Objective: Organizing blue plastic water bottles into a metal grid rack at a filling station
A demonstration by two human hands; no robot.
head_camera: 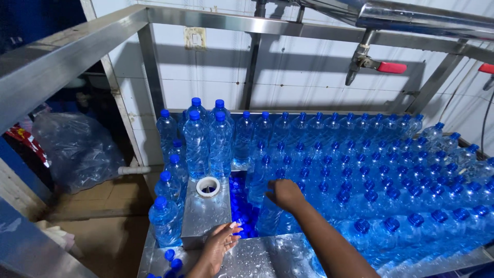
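Reaching into the pile of loose blue caps point(241, 206) with left hand point(218, 243) fingers half-curled around one, right hand point(284, 193) gripping a water bottle point(268, 213) top beside them, so capping looks underway, needing careful lining-up.

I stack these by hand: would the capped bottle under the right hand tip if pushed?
Probably. The bottle under the right hand is tall and narrow, with open space beside it over loose caps. The wet steel table suggests slippery plastic. It looks filled, so likely heavy.
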